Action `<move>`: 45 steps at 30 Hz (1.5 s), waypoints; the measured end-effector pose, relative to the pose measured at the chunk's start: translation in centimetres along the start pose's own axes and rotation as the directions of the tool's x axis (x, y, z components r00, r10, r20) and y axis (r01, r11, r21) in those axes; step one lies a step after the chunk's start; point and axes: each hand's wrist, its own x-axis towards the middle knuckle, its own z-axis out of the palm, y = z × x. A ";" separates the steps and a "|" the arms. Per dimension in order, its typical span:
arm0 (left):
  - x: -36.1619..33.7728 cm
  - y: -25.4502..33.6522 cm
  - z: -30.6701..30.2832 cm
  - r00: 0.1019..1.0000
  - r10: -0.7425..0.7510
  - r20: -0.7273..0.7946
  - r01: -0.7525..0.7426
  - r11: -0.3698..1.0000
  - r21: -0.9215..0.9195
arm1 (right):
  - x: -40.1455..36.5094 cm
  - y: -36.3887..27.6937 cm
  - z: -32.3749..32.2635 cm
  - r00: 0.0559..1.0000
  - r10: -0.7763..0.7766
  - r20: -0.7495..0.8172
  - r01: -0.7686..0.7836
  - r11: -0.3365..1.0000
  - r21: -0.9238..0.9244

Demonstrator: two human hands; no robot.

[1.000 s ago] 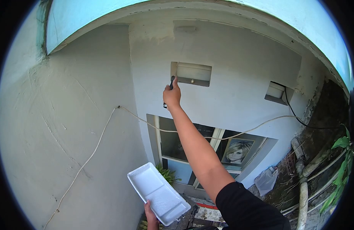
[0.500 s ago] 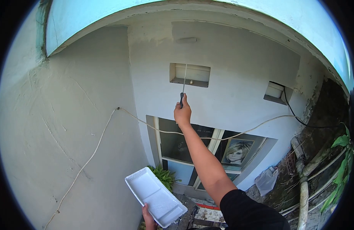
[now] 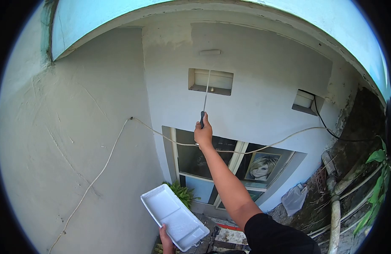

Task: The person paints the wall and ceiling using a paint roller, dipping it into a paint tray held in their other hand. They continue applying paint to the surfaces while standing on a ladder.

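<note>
My right hand (image 3: 203, 133) is closed round the dark handle of a paint roller (image 3: 210, 52), arm stretched up toward the wall. The roller's thin shaft crosses in front of a recessed opening (image 3: 210, 81), and its pale sleeve lies against the wall (image 3: 263, 63) just above that opening. Low in the view, my left hand (image 3: 165, 238) grips the edge of a white paint tray (image 3: 175, 216), which is held tilted. White paint coats the inside of the tray. Only part of the left hand shows; its fingers under the tray are hidden.
A pale cable (image 3: 105, 165) sags across both walls, passing in front of the window (image 3: 204, 156). A second recess (image 3: 304, 101) with a black cable sits to the right. Below are a green fern (image 3: 185, 194), a plastic bag (image 3: 294, 199) and pipes (image 3: 336, 216).
My right hand and the roller have moved down the wall, the sleeve now closer to the recessed opening. The tray in my left hand has shifted slightly right.
</note>
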 end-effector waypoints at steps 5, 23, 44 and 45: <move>-0.5 0.6 1.3 1.000 0.021 -0.001 -0.021 1.000 0.019 | 7.2 -3.2 3.9 0.990 0.111 0.082 -0.124 0.977 0.174; -0.5 0.5 3.1 0.998 0.053 0.025 -0.056 0.988 0.143 | 6.4 -4.9 0.4 0.973 0.173 0.154 -0.204 0.955 0.216; -0.8 1.1 4.3 0.998 0.069 0.002 -0.069 0.989 0.129 | 7.6 -4.3 0.2 0.983 0.108 0.150 -0.130 0.981 0.141; -0.5 0.7 4.0 0.998 0.069 -0.004 -0.068 0.990 0.127 | 8.9 -5.1 0.4 0.984 0.094 0.148 -0.116 0.982 0.146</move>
